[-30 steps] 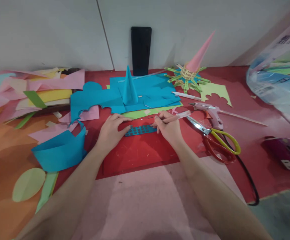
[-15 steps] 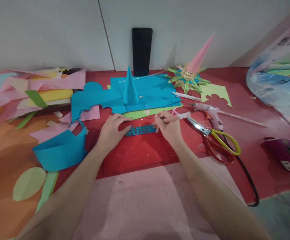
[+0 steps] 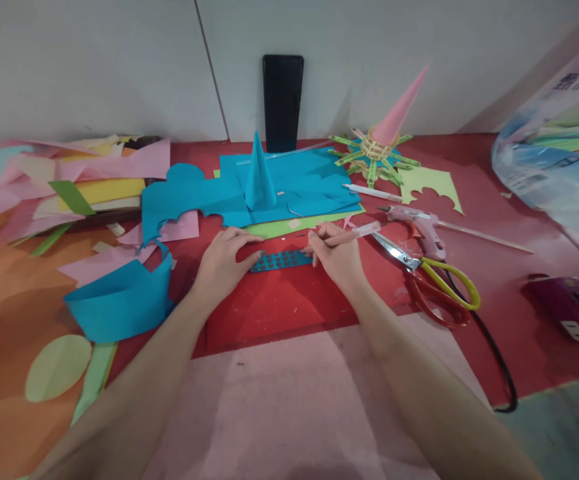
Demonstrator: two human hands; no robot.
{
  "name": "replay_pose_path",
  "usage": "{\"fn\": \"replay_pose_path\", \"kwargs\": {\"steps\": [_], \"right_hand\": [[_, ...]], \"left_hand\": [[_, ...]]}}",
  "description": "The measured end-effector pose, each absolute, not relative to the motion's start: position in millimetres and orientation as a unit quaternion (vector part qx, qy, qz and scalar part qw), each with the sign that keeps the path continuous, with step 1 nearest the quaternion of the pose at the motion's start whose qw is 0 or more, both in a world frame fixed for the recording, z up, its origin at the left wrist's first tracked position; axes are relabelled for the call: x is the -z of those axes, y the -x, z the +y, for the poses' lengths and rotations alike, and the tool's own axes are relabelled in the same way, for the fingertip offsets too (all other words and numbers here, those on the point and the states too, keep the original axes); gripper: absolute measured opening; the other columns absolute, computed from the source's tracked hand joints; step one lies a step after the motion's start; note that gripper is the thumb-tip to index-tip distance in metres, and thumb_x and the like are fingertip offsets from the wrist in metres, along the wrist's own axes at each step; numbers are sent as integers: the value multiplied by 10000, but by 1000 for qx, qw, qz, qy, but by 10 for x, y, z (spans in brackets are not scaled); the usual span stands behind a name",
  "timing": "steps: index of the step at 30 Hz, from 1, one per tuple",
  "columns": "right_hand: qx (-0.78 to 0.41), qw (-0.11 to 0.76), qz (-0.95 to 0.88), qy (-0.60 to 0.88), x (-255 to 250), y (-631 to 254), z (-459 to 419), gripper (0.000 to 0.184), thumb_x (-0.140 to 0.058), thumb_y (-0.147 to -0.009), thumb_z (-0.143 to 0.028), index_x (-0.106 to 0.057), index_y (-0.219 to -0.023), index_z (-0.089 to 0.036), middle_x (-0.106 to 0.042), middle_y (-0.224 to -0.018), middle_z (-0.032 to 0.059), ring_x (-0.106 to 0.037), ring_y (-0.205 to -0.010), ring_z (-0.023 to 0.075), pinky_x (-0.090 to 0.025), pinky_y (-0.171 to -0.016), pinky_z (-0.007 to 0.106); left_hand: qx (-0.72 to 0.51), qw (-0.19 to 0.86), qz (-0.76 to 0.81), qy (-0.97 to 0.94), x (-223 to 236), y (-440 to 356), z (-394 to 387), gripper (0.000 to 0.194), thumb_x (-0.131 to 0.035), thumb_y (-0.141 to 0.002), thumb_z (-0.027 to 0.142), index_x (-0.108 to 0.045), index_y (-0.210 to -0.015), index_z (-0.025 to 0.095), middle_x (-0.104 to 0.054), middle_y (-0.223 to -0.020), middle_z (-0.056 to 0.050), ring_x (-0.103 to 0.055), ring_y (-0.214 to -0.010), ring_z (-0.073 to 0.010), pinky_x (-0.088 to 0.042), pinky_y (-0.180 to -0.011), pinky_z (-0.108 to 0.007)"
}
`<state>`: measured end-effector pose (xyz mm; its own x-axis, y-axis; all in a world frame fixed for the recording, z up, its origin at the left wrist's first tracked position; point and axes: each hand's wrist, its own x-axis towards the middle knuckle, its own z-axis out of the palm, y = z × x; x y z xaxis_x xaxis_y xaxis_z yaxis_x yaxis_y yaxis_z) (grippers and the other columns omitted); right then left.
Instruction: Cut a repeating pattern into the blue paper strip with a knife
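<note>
A narrow blue paper strip (image 3: 283, 261) with rows of dark red marks lies on the red sheet (image 3: 264, 307) in front of me. My left hand (image 3: 226, 261) rests at the strip's left end, thumb on it and fingers stretched out on the sheet. A pen (image 3: 356, 235) with a clear cap end is gripped in my right hand (image 3: 336, 257), its tip low at the strip's right end, partly hidden by the fingers. Behind the strip, a blue paper cone (image 3: 259, 180) stands on blue sheets (image 3: 314, 177).
Scissors (image 3: 422, 267) and a pink glue gun (image 3: 419, 227) lie to the right. A pink-coned paper figure (image 3: 379, 147) and a phone (image 3: 282, 103) stand behind. A curved blue paper band (image 3: 124, 303) and piled scraps (image 3: 104, 167) sit left. A plastic bag (image 3: 549, 167) is far right.
</note>
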<state>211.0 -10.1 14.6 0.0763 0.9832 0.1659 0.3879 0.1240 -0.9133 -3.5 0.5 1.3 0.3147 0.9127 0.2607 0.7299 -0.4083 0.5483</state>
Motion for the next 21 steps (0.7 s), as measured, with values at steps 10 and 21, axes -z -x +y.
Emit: {"fn": "replay_pose_path", "kwargs": {"steps": [10, 21], "right_hand": [[-333, 452, -604, 566, -119, -2129, -88, 346, -520, -835, -314, -375, -532, -234, -491, -386, -49, -664, -576, 164, -491, -555, 238], [-331, 454, -603, 566, -139, -2120, -95, 335, -516, -827, -280, -374, -527, -234, -486, -388, -52, -656, -564, 156, -486, -560, 235]], "left_hand": [[-274, 170, 515, -794, -28, 26, -3, 184, -559, -851, 295, -635, -1008, 238, -590, -992, -27, -549, -956, -201, -429, -868, -346], [-274, 165, 514, -796, -22, 25, 6, 176, -567, -847, 292, -634, -1002, 244, -596, -989, -25, -551, -959, -199, -429, -875, -348]]}}
